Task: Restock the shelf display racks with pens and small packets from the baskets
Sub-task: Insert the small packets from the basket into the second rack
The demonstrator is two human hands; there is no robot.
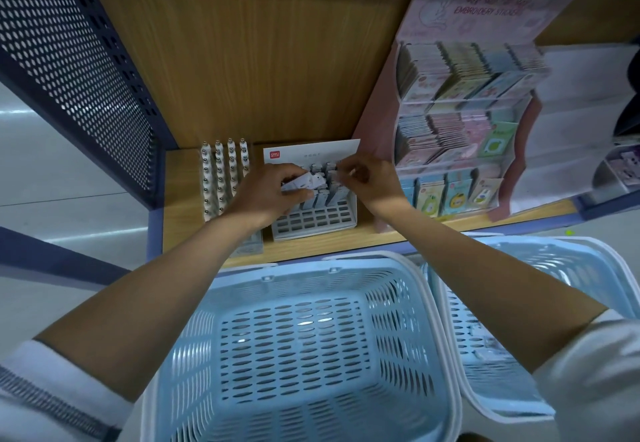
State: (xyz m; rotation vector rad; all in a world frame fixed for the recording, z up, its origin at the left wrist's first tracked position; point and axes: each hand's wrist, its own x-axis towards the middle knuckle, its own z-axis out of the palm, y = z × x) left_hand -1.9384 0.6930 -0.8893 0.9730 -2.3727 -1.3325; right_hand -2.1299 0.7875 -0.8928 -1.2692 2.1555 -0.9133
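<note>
2 baskets [391, 306] [557, 263], 2 hands [265, 194] [375, 182] on pkts [306, 182]

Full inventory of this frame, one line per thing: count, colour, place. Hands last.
rack: one, white, grid-topped, shelf centre
packets: a few, white, in the left hand over the rack; more stand in its slots
pens: four rows, white, left of the rack
sticker display: one, pink, tiers stocked, shelf right
baskets: two, light blue, side by side below the shelf edge
shelf: one, wood-grain
panel: one, dark blue, perforated, left end
left hand: grips packets
right hand: fingers curled at the rack; hold unclear
</note>
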